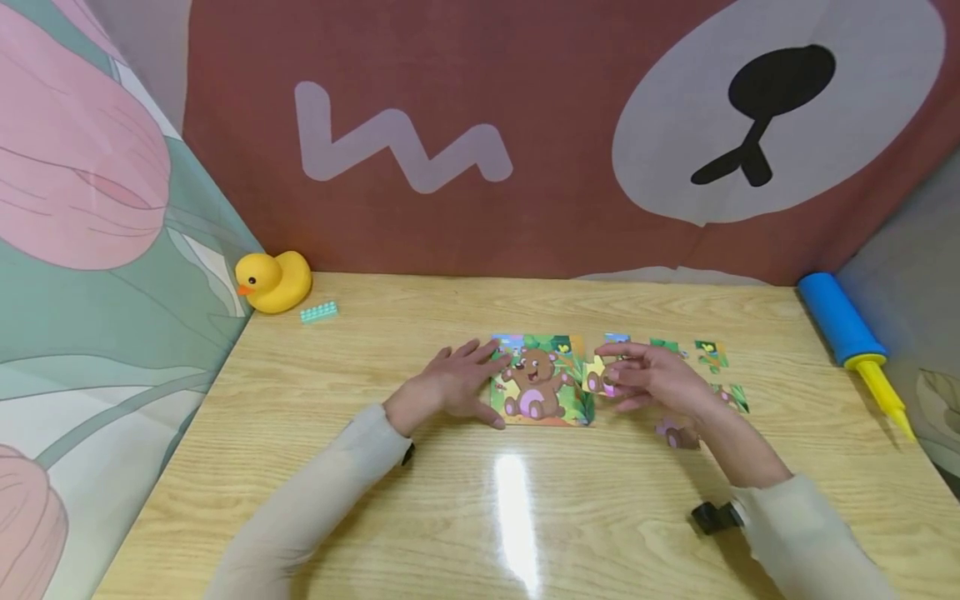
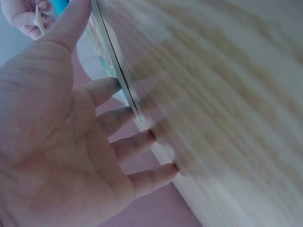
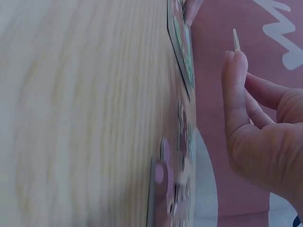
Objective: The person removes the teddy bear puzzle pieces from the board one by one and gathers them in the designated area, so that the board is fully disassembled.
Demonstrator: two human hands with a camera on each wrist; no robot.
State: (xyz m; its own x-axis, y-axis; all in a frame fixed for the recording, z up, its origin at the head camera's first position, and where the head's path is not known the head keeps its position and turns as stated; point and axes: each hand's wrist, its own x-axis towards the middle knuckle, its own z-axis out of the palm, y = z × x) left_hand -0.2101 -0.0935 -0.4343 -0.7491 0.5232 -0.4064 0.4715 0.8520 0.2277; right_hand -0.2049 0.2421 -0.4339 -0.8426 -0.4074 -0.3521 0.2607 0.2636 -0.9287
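Observation:
A square puzzle board (image 1: 536,379) with a brown bear picture lies flat on the table. My left hand (image 1: 459,382) spreads its fingers along the board's left side, thumb at the near corner; in the left wrist view the fingertips (image 2: 165,172) rest on the table and against the board's edge. Just right of the board, my right hand (image 1: 663,379) pinches a puzzle piece (image 1: 595,379) between thumb and fingers. Seen edge-on in the right wrist view, that piece (image 3: 236,40) is held up off the table.
Several loose puzzle pieces (image 1: 711,356) lie around and partly beneath the right hand. A yellow rubber duck (image 1: 279,283) and a mint toy brick (image 1: 319,312) sit at the back left. A blue and yellow pump (image 1: 843,321) lies along the right edge. Printed cloth walls (image 1: 540,233) enclose the table.

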